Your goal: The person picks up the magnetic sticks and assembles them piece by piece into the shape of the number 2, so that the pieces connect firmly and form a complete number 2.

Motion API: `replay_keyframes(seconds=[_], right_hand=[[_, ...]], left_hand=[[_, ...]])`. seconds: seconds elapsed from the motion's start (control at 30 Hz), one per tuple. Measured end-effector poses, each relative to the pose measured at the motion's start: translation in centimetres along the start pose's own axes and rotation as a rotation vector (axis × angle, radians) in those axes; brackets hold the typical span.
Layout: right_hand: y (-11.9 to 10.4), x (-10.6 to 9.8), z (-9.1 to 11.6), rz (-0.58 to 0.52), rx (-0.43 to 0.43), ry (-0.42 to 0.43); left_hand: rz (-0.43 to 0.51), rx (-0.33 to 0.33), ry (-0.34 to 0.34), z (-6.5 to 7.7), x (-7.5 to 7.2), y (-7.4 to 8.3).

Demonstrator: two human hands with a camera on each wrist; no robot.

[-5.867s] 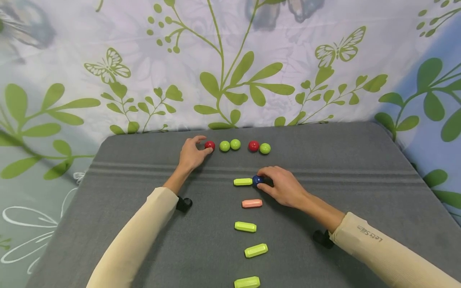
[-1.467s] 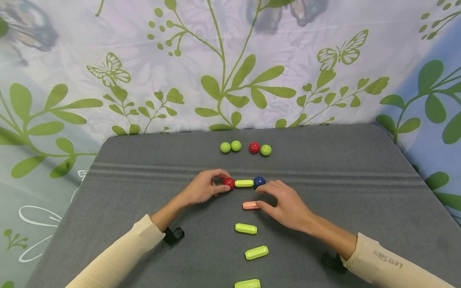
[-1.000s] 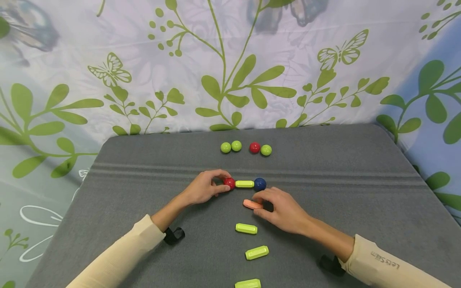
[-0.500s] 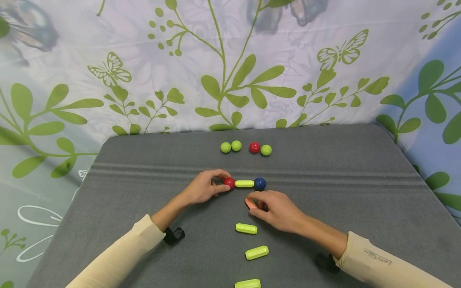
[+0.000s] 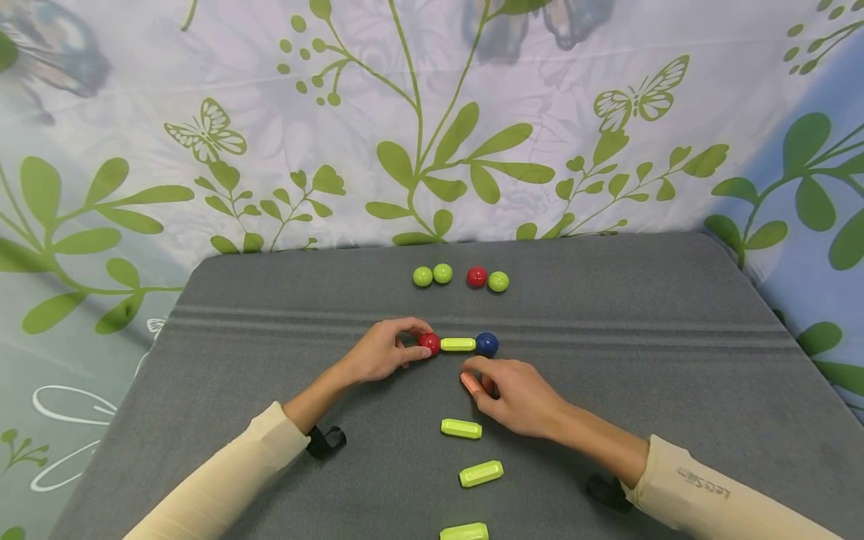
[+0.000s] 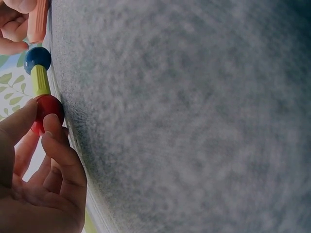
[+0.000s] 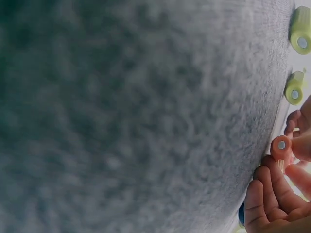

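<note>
My left hand (image 5: 380, 352) pinches a red ball (image 5: 430, 344) between thumb and fingers. From that ball a yellow-green ribbed stick (image 5: 458, 344) runs right to a blue ball (image 5: 487, 344), the three in one line. Nearer to me, my right hand (image 5: 523, 394) holds a salmon-pink stick (image 5: 470, 383) between thumb and fingers, tilted, part of it covered by the hand. A round silver spot shows in the end of the pink stick (image 7: 281, 145) in the right wrist view. In the left wrist view the pink stick (image 6: 37, 22) appears just above the blue ball (image 6: 37, 59).
Several loose yellow-green sticks lie in a column toward me, the nearest-to-hand one (image 5: 462, 429) below the right hand. At the back are green balls (image 5: 423, 277) and a second red ball (image 5: 477, 277). A grey cloth (image 5: 270, 300) covers the table; patterned fabric hangs behind.
My left hand brought the red ball from the back row to the stick's left end. My right hand left the blue ball, took hold of the pink stick and turned it.
</note>
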State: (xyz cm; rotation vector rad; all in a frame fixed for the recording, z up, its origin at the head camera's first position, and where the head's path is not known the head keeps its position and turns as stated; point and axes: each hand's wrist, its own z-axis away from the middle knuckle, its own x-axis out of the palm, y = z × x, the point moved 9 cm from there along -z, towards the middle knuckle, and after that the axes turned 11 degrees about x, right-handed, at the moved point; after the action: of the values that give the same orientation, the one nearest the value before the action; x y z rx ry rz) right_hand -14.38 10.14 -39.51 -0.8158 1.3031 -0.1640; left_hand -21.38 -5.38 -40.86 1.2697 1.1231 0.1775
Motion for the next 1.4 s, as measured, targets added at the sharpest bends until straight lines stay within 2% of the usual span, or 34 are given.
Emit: replay_keyframes(seconds=[0.43, 1.07, 1.4], right_hand=[[1.1, -1.2, 0.8, -0.079, 0.016, 0.06], [1.6, -2.9, 1.2, -0.101, 0.029, 0.242], [2.2, -2.4, 1.0, -0.16, 0.064, 0.17]], left_hand=[[-0.003, -0.005, -0.002, 0.1, -0.1, 0.1], [0.009, -0.008, -0.006, 0.0, -0.1, 0.1], [0.011, -0.003, -0.01, 0.0, 0.0, 0.0]])
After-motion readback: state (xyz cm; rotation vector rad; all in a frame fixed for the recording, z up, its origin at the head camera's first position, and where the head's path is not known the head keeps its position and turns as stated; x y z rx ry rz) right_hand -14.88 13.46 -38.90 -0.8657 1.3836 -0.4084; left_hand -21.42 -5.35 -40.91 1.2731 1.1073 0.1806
